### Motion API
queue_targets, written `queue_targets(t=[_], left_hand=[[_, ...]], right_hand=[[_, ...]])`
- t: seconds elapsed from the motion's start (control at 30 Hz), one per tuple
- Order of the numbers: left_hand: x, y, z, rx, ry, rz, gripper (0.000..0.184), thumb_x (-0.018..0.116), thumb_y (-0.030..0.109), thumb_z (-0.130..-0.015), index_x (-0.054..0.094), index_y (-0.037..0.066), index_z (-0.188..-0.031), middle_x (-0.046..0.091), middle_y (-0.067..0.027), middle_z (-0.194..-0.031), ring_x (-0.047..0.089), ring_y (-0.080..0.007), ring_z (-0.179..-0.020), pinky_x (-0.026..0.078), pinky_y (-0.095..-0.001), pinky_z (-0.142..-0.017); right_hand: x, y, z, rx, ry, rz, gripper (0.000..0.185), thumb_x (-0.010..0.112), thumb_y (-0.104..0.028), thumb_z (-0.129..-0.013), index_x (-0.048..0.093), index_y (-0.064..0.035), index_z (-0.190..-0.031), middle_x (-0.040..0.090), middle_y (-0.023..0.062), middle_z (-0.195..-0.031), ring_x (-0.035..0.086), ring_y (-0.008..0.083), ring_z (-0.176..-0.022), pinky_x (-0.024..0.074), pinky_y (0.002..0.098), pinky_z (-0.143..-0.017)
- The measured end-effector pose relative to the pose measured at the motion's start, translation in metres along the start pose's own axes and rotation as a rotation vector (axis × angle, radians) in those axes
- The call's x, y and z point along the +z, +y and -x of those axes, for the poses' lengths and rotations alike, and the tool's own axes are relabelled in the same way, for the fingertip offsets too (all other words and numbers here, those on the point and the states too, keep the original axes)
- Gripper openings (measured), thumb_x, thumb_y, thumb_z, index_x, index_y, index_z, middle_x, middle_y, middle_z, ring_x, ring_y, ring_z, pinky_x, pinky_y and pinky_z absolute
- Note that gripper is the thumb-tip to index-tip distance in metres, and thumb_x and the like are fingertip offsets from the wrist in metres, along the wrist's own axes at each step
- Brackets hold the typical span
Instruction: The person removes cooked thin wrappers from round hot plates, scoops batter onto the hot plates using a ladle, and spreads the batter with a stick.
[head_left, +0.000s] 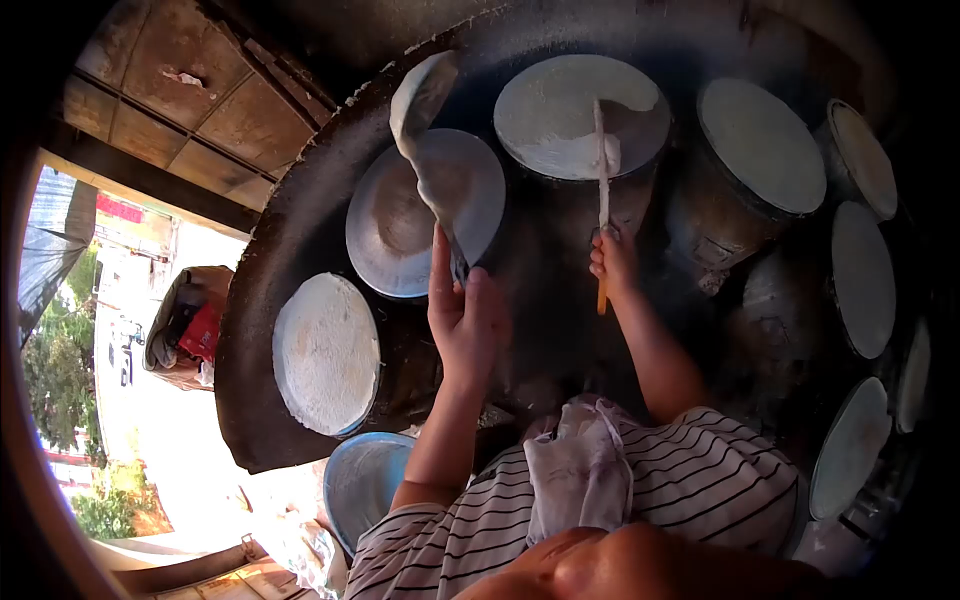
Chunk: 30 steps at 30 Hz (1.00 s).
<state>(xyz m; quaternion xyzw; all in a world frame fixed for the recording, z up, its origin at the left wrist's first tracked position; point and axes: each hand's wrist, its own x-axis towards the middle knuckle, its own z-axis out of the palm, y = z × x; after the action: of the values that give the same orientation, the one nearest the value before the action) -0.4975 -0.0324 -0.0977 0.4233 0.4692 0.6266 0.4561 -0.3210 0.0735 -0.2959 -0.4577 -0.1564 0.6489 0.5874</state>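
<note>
My left hand [465,315] grips the handle of a ladle [430,95] coated in pale batter. Its bowl is raised above the rim side of a bare round griddle plate [480,180]. In my right hand [614,258] is a wooden batter spreader [602,170] with an orange lower end. The spreader's head lies on the round griddle [640,135] straight ahead. White batter [550,100] covers most of that griddle, leaving a dark patch at its right. To the left sits another round plate with a whitish flat layer [325,350].
Several more batter-covered round plates [762,145] curve along the right side of the dark round counter [280,250]. A blue bucket [365,480] stands by my left arm. A bag with red cloth [200,330] is beyond the counter's left edge.
</note>
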Motion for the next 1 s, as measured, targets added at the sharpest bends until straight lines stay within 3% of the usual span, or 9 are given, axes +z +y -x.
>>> queue_targets(t=[0.13,0.23,0.37,0.67,0.77,0.87,1.0], left_hand=[[-0.007,-0.004,0.006,-0.027,0.053,-0.026,0.055,0.04,0.009,-0.098,0.017,0.013,-0.147,0.041,0.0006,-0.054,0.033,-0.0057,-0.035,0.03,-0.0211,-0.032],[-0.002,0.0,-0.005,0.014,0.028,-0.049,0.055,0.041,0.01,-0.097,0.016,0.011,-0.147,0.039,0.0004,-0.053,0.032,-0.0055,-0.035,0.029,-0.0212,-0.031],[0.006,-0.007,-0.005,-0.053,-0.001,-0.027,0.057,0.041,0.009,-0.097,0.016,0.015,-0.148,0.038,0.0023,-0.053,0.032,-0.0043,-0.037,0.029,-0.0206,-0.033],[0.078,-0.036,-0.049,-0.04,-0.045,-0.015,0.057,0.041,0.006,-0.097,0.018,0.017,-0.148,0.039,0.0047,-0.053,0.033,-0.0022,-0.041,0.029,-0.0188,-0.037],[0.103,-0.04,-0.063,-0.034,-0.066,-0.13,0.055,0.041,0.009,-0.097,0.019,0.013,-0.147,0.04,0.0005,-0.056,0.034,-0.0048,-0.037,0.028,-0.0204,-0.031],[0.119,-0.048,-0.067,-0.082,-0.048,-0.153,0.055,0.042,0.01,-0.097,0.02,0.013,-0.147,0.041,0.0006,-0.058,0.033,-0.005,-0.038,0.028,-0.0207,-0.032],[0.15,-0.059,-0.088,-0.08,-0.043,-0.188,0.054,0.042,0.009,-0.096,0.021,0.011,-0.146,0.039,0.0017,-0.056,0.033,-0.005,-0.038,0.028,-0.0215,-0.032]], right_hand=[[0.033,-0.005,-0.004,0.004,-0.044,0.014,0.03,0.051,-0.019,-0.095,0.046,-0.0167,-0.125,0.049,0.0017,-0.074,0.038,0.0081,-0.047,0.0307,0.0239,-0.039],[-0.01,0.008,0.028,0.18,-0.066,0.184,0.028,0.051,-0.017,-0.095,0.049,-0.0168,-0.124,0.052,0.002,-0.072,0.039,0.0085,-0.044,0.031,0.024,-0.037],[-0.068,-0.052,0.035,0.164,0.024,0.182,0.034,0.049,-0.02,-0.097,0.047,-0.0149,-0.13,0.052,0.0021,-0.074,0.038,0.0058,-0.045,0.0292,0.0215,-0.037],[-0.087,-0.141,-0.088,0.068,-0.045,0.184,0.035,0.05,-0.019,-0.096,0.049,-0.0143,-0.131,0.053,0.0025,-0.072,0.04,0.0061,-0.045,0.031,0.0223,-0.038],[-0.072,-0.129,-0.011,0.08,-0.081,0.654,0.037,0.051,-0.018,-0.095,0.049,-0.0128,-0.131,0.055,0.0035,-0.069,0.043,0.0066,-0.044,0.034,0.0232,-0.037],[-0.127,-0.125,-0.008,0.255,-0.122,0.457,0.04,0.052,-0.018,-0.094,0.048,-0.0056,-0.131,0.057,0.0058,-0.069,0.043,0.0068,-0.042,0.0366,0.0237,-0.036],[-0.122,-0.192,-0.044,0.115,-0.099,0.452,0.041,0.049,-0.018,-0.096,0.044,-0.0064,-0.135,0.057,0.0036,-0.07,0.042,0.0063,-0.041,0.0371,0.0232,-0.037]])
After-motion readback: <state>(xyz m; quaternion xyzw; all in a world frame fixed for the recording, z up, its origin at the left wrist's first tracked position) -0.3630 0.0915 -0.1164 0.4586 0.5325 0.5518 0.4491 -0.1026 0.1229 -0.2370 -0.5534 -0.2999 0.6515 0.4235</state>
